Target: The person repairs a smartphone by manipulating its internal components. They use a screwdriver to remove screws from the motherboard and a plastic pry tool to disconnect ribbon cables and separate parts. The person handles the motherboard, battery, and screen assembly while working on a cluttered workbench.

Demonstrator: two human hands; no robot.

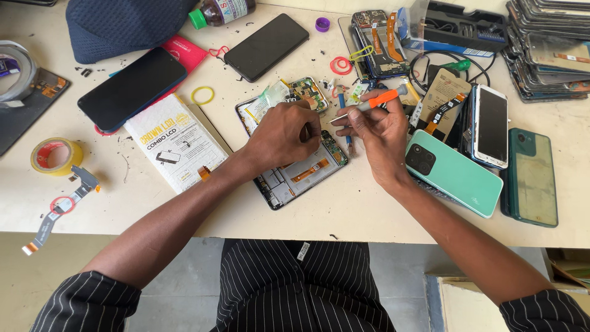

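- My left hand (284,134) presses flat on the opened phone (295,150), gripping nothing.
- My right hand (375,129) pinches an orange-handled screwdriver (376,101) at the phone's right edge; mint back cover (458,175) crowds just beyond.

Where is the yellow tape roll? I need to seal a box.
In the head view, the yellow tape roll lies on the table's far left, left of the white box.

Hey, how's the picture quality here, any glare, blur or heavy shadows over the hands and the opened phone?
Head view: light is even and soft, with only faint shadows under the left hand and right hand. The opened phone and orange-handled screwdriver look sharp, with no motion blur. Mild sheen shows on the black phone screens; table edges bow slightly from wide-angle distortion.
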